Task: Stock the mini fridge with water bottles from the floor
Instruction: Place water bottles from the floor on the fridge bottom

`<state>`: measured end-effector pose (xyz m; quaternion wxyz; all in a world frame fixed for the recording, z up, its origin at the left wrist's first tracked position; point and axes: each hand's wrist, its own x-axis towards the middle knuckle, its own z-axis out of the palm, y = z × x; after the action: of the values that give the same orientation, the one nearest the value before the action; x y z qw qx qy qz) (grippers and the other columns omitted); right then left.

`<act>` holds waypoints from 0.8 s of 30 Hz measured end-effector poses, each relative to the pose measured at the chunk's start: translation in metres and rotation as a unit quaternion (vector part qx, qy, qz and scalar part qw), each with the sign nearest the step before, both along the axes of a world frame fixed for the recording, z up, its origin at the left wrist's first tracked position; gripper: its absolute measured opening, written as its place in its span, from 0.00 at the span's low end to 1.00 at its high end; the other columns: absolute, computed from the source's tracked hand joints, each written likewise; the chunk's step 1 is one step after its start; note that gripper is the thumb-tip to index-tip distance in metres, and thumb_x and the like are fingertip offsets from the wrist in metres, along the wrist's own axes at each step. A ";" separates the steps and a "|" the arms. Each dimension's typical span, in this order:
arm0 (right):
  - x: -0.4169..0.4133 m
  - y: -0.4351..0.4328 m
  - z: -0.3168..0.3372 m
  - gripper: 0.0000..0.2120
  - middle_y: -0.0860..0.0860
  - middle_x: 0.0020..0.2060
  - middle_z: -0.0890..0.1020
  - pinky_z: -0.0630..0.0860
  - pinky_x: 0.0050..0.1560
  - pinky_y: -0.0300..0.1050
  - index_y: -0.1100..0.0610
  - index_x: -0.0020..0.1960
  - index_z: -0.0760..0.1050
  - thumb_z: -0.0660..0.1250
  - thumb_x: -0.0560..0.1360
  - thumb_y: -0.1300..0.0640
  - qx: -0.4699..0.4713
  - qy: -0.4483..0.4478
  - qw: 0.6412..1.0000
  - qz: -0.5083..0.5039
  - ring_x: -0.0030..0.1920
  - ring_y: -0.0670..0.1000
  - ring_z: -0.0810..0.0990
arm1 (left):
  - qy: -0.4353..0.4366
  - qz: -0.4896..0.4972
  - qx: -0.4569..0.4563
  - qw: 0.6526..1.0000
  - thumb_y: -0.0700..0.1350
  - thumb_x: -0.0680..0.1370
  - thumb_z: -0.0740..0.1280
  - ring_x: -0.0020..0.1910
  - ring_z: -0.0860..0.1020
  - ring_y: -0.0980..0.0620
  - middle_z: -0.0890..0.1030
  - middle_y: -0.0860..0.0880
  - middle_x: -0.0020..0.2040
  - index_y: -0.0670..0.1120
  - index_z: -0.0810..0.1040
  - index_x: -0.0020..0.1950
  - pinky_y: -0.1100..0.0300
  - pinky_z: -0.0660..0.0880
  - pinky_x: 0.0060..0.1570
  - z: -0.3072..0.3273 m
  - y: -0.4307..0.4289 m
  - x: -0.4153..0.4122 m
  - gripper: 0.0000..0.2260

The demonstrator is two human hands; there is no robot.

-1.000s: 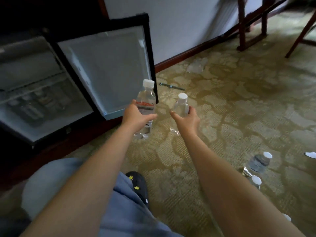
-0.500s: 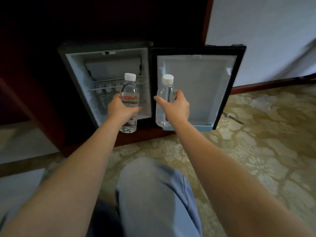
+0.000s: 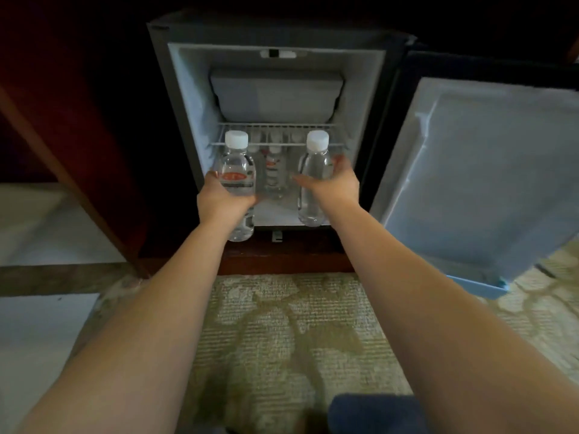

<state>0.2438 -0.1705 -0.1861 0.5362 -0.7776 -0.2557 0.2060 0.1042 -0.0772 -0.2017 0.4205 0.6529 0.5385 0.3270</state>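
Two upright: labelled bottle (image 3: 238, 173) in L grip (image 3: 221, 200), plain bottle (image 3: 314, 170) R grip (image 3: 337, 187).

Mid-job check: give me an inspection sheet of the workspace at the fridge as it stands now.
Surface: patterned carpet in front of the mini fridge.
Job's things: left water bottle, red-labelled, and right water bottle, both upright at the fridge opening; stocked bottles stand under the wire shelf.
Clutter: nothing seen.
Grips: left hand holds the left water bottle; right hand holds the right water bottle.
Cables: nothing seen.
Surroundings: fridge door open to the right; dark wooden cabinet around the fridge.
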 end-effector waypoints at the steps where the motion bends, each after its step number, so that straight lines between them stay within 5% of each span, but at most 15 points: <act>1: 0.007 0.011 -0.009 0.41 0.51 0.65 0.74 0.70 0.50 0.42 0.54 0.74 0.60 0.77 0.67 0.48 -0.008 0.007 1.000 0.000 0.63 0.53 0.75 | -0.008 0.008 -0.001 1.000 0.49 0.65 0.78 0.57 0.77 0.49 0.78 0.49 0.57 0.46 0.70 0.64 0.62 0.70 0.50 -0.009 0.009 0.006 0.31; 6: 0.039 0.051 -0.063 0.32 0.46 0.50 0.74 0.70 0.47 0.42 0.54 0.67 0.66 0.77 0.68 0.52 -0.017 0.010 1.000 0.002 0.50 0.47 0.73 | -0.048 0.030 -0.005 0.998 0.43 0.65 0.78 0.49 0.75 0.54 0.77 0.52 0.51 0.46 0.70 0.61 0.61 0.71 0.51 -0.056 0.046 0.031 0.27; 14: 0.077 0.106 -0.121 0.33 0.49 0.60 0.77 0.72 0.52 0.44 0.52 0.67 0.66 0.77 0.67 0.52 -0.026 0.046 0.998 -0.029 0.59 0.51 0.76 | -0.029 0.043 -0.004 0.999 0.44 0.64 0.78 0.49 0.77 0.53 0.78 0.52 0.49 0.46 0.71 0.59 0.61 0.71 0.47 -0.102 0.095 0.060 0.27; 20: 0.091 0.133 -0.154 0.29 0.52 0.57 0.79 0.72 0.47 0.42 0.55 0.66 0.70 0.76 0.69 0.53 -0.002 0.039 0.998 -0.048 0.55 0.52 0.78 | -0.024 0.059 0.030 0.998 0.46 0.65 0.78 0.57 0.78 0.49 0.79 0.49 0.57 0.45 0.70 0.62 0.61 0.70 0.51 -0.131 0.105 0.080 0.29; 24: 0.095 0.143 -0.164 0.28 0.51 0.58 0.79 0.74 0.52 0.44 0.54 0.66 0.70 0.74 0.70 0.49 0.009 0.002 0.998 -0.063 0.57 0.52 0.78 | -0.013 0.056 0.041 0.998 0.48 0.66 0.78 0.57 0.78 0.49 0.79 0.49 0.58 0.45 0.70 0.62 0.64 0.70 0.50 -0.143 0.110 0.090 0.28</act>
<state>0.3389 -0.0274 -0.3497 0.5559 -0.7865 -0.2074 0.1714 0.1942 0.0333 -0.3451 0.3815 0.6342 0.5548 0.3801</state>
